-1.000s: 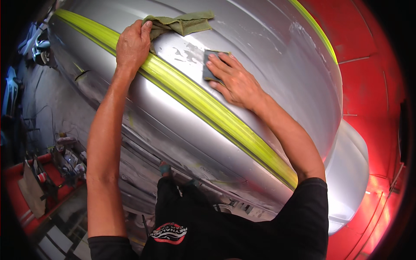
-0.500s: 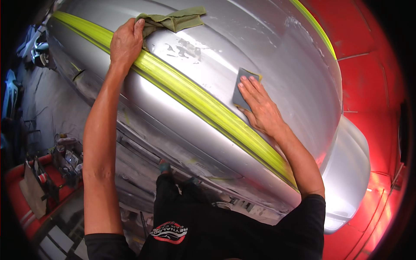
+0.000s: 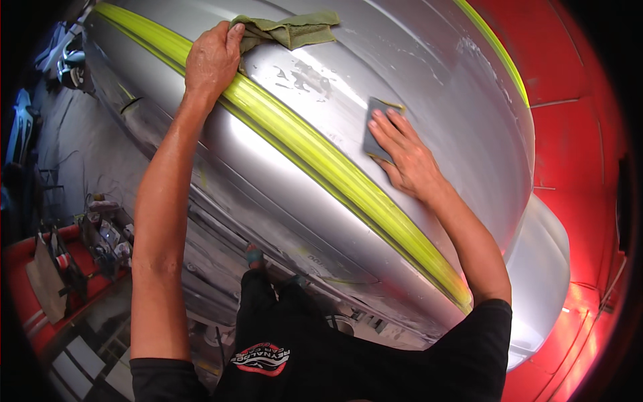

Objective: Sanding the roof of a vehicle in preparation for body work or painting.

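Across the silver car roof point(image 3: 435, 127), my right hand point(image 3: 412, 161) lies stretched over a grey sheet of sandpaper point(image 3: 370, 143) with yellowish edges, pressing it to the surface. My fingers are on top of the sheet; the thumb is partly hidden beneath the hand. Farther off to the left, my left hand point(image 3: 213, 61) grips a damp-looking olive-green cloth point(image 3: 295, 32) beside the thumb. That hand leans on a long ridge covered in yellow-green tape point(image 3: 288, 130). Dark wet patches point(image 3: 308, 79) dot the roof between the cloth and the sandpaper.
A second yellow-green strip point(image 3: 499, 50) edges the roof's far side. Beyond the car is a red wall point(image 3: 569, 134). At lower left stands a red cart point(image 3: 27, 258) with tools and boards. The car's side point(image 3: 295, 244) drops down close before my legs.
My right hand has slid the sandpaper a little toward the far left over the roof. The left hand keeps its place with the cloth; the whole view has shifted slightly.
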A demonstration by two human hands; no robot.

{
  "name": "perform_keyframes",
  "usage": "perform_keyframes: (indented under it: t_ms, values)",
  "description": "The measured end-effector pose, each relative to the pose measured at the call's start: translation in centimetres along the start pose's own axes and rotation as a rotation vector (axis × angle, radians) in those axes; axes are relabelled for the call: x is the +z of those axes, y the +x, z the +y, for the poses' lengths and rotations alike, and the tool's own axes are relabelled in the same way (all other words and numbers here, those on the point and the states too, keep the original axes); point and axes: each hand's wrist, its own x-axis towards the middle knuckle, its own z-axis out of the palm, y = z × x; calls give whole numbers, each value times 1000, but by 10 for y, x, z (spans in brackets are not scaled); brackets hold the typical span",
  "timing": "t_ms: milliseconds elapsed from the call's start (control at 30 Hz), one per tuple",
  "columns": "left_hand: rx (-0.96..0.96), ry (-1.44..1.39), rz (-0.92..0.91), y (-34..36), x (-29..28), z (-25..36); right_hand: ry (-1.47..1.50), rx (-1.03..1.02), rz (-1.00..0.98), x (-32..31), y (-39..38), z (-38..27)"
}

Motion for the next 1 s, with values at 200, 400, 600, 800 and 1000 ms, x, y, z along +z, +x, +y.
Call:
perform_keyframes:
  t_ms: [200, 400, 600, 800, 1000]
  values:
    - [-38, -7, -45, -2, -1, 3, 37, -151, 91, 24, 104, -10]
    - [-36, -15, -69, 1, -4, 8, 248, 93, 231, -32, 51, -4]
    - [-52, -43, -73, -1, -8, 15, -85, -240, 129, -24, -21, -6]
    - [-100, -66, -104, -2, -6, 14, 19, -192, 178, -19, -54, 5]
    - [-92, -9, -96, 2, -2, 6, -12, -272, -9, -18, -64, 6]
